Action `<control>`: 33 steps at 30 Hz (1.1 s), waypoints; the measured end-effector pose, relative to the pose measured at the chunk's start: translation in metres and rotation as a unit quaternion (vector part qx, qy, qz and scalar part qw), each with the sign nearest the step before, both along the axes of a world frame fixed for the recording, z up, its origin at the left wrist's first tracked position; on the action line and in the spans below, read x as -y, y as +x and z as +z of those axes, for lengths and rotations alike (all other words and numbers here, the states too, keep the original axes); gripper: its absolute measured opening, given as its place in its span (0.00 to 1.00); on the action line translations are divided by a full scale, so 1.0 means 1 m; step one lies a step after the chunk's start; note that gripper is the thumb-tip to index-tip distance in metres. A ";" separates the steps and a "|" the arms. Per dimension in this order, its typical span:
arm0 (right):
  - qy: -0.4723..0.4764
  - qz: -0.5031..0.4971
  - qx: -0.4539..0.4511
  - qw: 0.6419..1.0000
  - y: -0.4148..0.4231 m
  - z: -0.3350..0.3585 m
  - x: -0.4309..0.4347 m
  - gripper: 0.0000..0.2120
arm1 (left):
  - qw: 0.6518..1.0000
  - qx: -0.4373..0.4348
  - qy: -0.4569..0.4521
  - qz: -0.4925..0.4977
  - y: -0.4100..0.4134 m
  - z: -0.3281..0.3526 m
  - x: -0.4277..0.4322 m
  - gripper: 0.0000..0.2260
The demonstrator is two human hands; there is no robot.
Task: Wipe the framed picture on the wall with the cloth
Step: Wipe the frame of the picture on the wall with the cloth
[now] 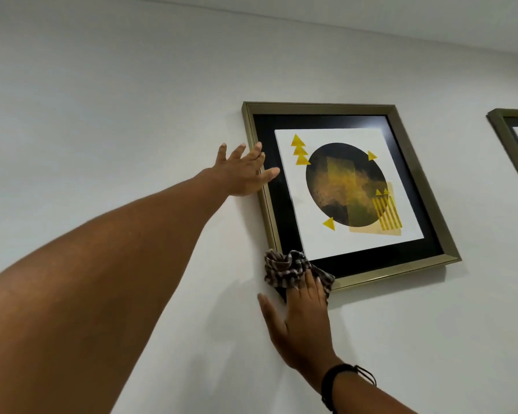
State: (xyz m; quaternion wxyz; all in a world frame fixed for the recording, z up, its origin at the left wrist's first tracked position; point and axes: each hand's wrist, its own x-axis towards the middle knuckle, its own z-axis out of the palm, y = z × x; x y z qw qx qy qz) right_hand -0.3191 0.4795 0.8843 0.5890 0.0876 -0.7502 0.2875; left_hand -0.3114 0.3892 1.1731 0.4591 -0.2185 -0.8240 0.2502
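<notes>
Head view: framed picture point(350, 192) hangs tilted on a pale wall point(102, 100), high up near the ceiling line. Left hand point(245, 171) lies flat against its left edge, fingers spread wide, thumb over the black mount. Right hand point(299, 318) sits below the lower-left corner, fingers pressing a bunched cloth point(284, 271) onto that corner; thumb splayed out on the wall. Counts: two hands, one cloth, two frames, the second frame point(512, 144) only partly seen at the right edge. Frame is square, dull gold moulding with a stepped profile; black mount, white print with a dark circle, yellow triangles and stripes. Cloth is soft, crumpled, brown-and-pale striped. Dark cord bracelet point(332, 383) on the right wrist.
</notes>
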 end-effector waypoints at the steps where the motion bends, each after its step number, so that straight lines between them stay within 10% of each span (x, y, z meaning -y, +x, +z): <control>1: 0.002 -0.001 -0.005 1.000 0.000 0.004 0.003 0.39 | 1.000 0.008 -0.006 0.003 0.003 0.003 0.001 0.30; 20: 0.114 -0.050 -0.022 0.992 -0.016 0.169 -0.023 0.46 | 0.985 0.095 0.119 -0.075 0.011 0.024 -0.001 0.39; 33: 0.103 -0.007 -0.030 0.994 -0.008 0.046 -0.014 0.38 | 0.982 0.078 0.142 -0.095 0.007 0.001 -0.003 0.42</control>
